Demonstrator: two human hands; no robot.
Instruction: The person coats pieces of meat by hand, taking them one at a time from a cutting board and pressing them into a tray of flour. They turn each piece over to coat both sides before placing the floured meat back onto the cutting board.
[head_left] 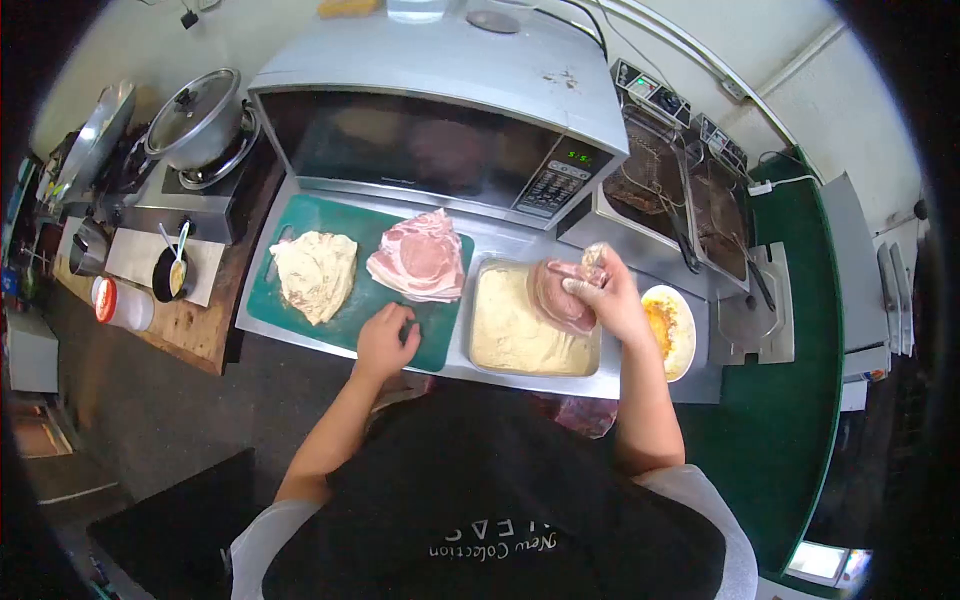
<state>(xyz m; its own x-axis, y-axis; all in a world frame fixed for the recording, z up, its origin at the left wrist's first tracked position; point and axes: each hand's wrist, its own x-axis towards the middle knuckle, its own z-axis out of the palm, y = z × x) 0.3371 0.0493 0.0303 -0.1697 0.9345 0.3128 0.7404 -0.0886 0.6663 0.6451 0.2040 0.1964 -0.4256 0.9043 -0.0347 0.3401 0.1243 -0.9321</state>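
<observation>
My right hand (609, 296) pinches a thin slice of raw meat (562, 297) by its edge, and its fingertips look coated with flour or batter. The slice hangs over a rectangular metal tray (474, 330) of pale flour (518, 325). My left hand (387, 341) rests at the near edge of a green cutting board (415, 352), fingers loosely bent, thumb apart, nothing held. Behind that hand on the board lies a stack of raw pink meat slices (420, 258). To its left is a pile of flour-coated pieces (315, 272).
A white bowl (681, 338) with yellow egg mixture stands right of the tray. Behind the board is a microwave (430, 130). Fryers (680, 200) are at the right back. At left are a lidded pot (197, 120), a small black bowl (170, 275) and a red-lidded container (122, 305).
</observation>
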